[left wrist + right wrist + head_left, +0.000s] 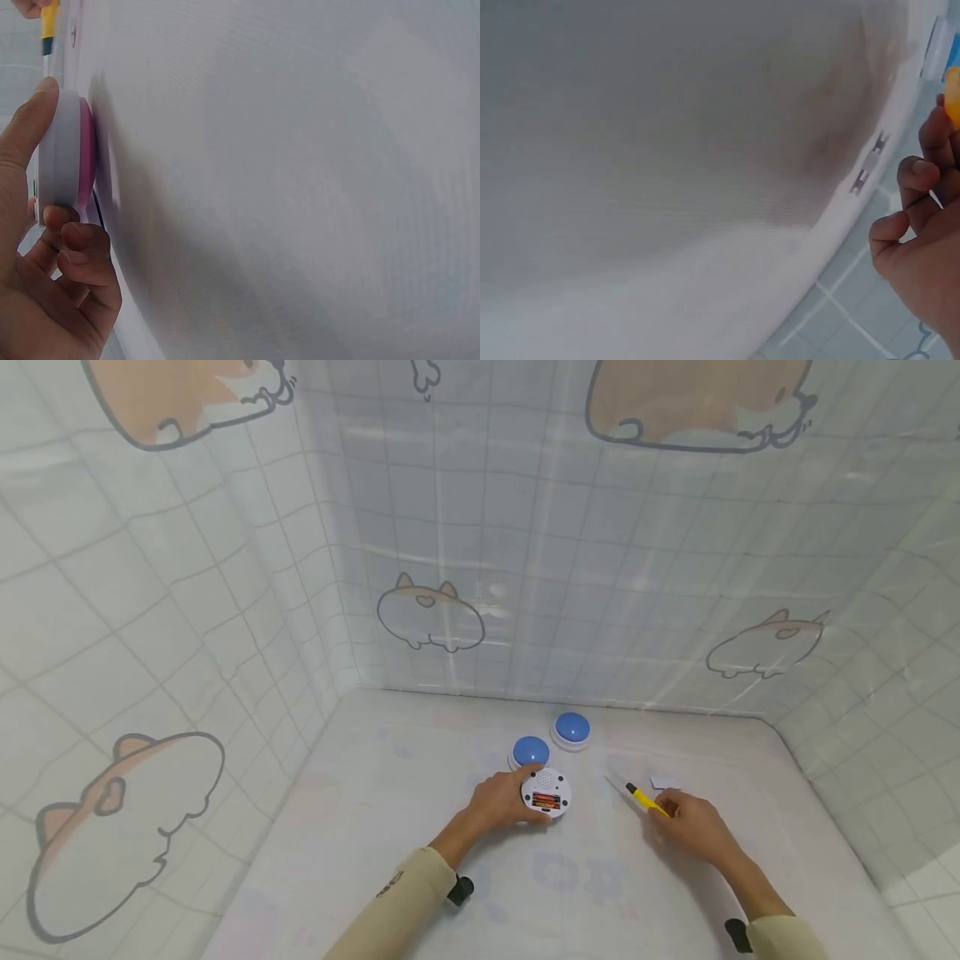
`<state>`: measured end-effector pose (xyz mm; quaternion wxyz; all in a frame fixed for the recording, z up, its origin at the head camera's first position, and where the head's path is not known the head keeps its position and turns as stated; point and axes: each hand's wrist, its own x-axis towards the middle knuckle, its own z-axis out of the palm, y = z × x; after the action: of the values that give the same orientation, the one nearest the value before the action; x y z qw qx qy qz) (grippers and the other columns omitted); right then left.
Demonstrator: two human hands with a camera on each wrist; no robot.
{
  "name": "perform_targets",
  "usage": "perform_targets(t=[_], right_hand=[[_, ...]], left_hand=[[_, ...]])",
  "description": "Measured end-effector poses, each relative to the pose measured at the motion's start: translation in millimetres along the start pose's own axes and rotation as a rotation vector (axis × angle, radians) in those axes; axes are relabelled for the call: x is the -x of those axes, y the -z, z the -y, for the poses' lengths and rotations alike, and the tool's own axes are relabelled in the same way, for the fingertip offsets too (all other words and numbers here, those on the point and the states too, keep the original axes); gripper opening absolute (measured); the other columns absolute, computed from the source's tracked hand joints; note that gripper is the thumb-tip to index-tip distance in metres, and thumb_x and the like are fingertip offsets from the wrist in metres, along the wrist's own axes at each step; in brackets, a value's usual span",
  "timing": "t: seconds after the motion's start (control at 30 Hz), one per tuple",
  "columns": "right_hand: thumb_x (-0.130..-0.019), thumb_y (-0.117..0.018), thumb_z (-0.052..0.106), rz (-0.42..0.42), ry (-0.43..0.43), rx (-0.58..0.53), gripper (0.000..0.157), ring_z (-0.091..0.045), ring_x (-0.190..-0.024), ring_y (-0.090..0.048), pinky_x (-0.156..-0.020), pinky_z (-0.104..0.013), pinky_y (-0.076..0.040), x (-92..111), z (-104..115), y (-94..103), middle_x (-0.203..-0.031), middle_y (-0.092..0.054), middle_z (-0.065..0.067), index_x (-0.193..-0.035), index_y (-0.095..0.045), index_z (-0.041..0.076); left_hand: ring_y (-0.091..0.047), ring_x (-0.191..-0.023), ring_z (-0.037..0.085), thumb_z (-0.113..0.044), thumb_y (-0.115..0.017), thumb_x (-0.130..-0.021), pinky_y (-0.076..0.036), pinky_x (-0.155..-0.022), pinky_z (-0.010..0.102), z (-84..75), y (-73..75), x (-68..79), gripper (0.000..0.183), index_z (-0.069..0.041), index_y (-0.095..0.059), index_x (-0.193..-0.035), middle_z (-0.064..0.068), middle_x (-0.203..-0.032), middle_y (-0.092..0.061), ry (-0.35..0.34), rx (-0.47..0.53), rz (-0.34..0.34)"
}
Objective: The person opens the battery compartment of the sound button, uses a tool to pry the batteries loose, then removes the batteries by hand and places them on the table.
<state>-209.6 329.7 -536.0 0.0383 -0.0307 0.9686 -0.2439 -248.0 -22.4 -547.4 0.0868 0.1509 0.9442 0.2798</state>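
My left hand [498,802] grips the side of a round white push-button device [531,793], its underside turned up. Two red-and-black batteries [546,801] lie in its uncovered compartment, below a patch of speaker holes. In the left wrist view, the device's pink dome [88,154] faces the table surface. My right hand [697,827] holds a screwdriver [648,800] by its yellow handle, the thin shaft pointing left toward the device but apart from it. At the right wrist view's edge, only part of the yellow handle [952,94] shows.
Two blue-domed push buttons [531,750] [572,727] stand behind the left hand, the nearer one close to the held device. A small pale flat piece [663,782] lies just beyond the right hand. Grid-patterned curtains [525,568] enclose the white table [405,760].
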Motion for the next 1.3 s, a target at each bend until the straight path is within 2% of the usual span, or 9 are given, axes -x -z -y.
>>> perform_targets(t=[0.17, 0.3, 0.43, 0.6, 0.77, 1.1, 1.3], right_hand=[[-0.093, -0.071, 0.027, -0.095, 0.082, -0.066, 0.028, -0.017, -0.074, -0.051, -0.062, -0.030, -0.044, -3, 0, 2.8, -0.092, -0.067, -0.004, -0.110, -0.069, 0.005], [-0.095, -0.070, 0.032, -0.131, 0.101, -0.099, 0.030, -0.017, -0.077, -0.054, -0.065, -0.029, -0.046, -3, 5, 5.4, -0.097, -0.070, -0.005, -0.110, -0.069, 0.006], [-0.096, -0.069, 0.036, -0.145, 0.105, -0.138, 0.034, -0.017, -0.073, -0.051, -0.060, -0.027, -0.044, -2, 11, 6.2, -0.092, -0.068, -0.004, -0.111, -0.068, 0.006], [-0.098, -0.066, 0.039, -0.157, 0.138, -0.162, 0.037, -0.015, -0.070, -0.049, -0.057, -0.026, -0.041, -1, 17, 7.1, -0.085, -0.063, -0.001, -0.112, -0.068, 0.005], [-0.097, -0.067, 0.036, -0.168, 0.144, -0.188, 0.030, -0.015, -0.065, -0.046, -0.055, -0.026, -0.039, 0, 30, 8.6, -0.079, -0.058, 0.000, -0.107, -0.070, 0.009], [-0.096, -0.068, 0.038, -0.126, 0.151, -0.241, 0.026, -0.015, -0.063, -0.044, -0.053, -0.026, -0.035, 3, 59, 5.8, -0.074, -0.052, 0.000, -0.104, -0.070, 0.013], [-0.097, -0.066, 0.042, -0.117, 0.176, -0.246, 0.030, -0.016, -0.064, -0.044, -0.053, -0.026, -0.035, 4, 69, 2.9, -0.073, -0.050, 0.001, -0.103, -0.071, 0.013]], left_hand=[[-0.060, -0.107, 0.020, -0.064, -0.085, -0.068, -0.049, -0.091, 0.047, 0.6, 0.2, -0.3, 0.095, -0.036, -0.045, -0.149, 0.002, -0.130, -0.065, -0.001, -0.010, -0.005], [-0.060, -0.108, 0.020, -0.064, -0.085, -0.068, -0.049, -0.091, 0.047, 1.1, 0.0, -0.9, 0.095, -0.036, -0.045, -0.149, 0.002, -0.129, -0.065, 0.003, -0.013, -0.007], [-0.060, -0.108, 0.020, -0.064, -0.085, -0.068, -0.049, -0.090, 0.047, 1.2, -0.2, -0.9, 0.095, -0.036, -0.045, -0.149, 0.002, -0.129, -0.065, 0.002, -0.018, -0.009], [-0.060, -0.107, 0.020, -0.064, -0.085, -0.068, -0.050, -0.089, 0.046, 0.9, -0.1, -0.7, 0.094, -0.036, -0.045, -0.149, 0.002, -0.129, -0.065, 0.003, -0.019, -0.009], [-0.060, -0.107, 0.019, -0.063, -0.085, -0.069, -0.050, -0.089, 0.046, 0.3, 0.9, -0.2, 0.094, -0.036, -0.045, -0.149, 0.002, -0.129, -0.065, 0.001, -0.014, -0.007], [-0.060, -0.108, 0.020, -0.064, -0.085, -0.068, -0.050, -0.089, 0.046, -1.5, 1.8, -0.2, 0.094, -0.035, -0.045, -0.149, 0.002, -0.130, -0.065, 0.003, -0.007, -0.004], [-0.061, -0.108, 0.020, -0.064, -0.084, -0.068, -0.050, -0.088, 0.046, -1.9, 0.1, -0.3, 0.094, -0.036, -0.045, -0.149, 0.002, -0.130, -0.065, 0.001, -0.018, -0.007]])
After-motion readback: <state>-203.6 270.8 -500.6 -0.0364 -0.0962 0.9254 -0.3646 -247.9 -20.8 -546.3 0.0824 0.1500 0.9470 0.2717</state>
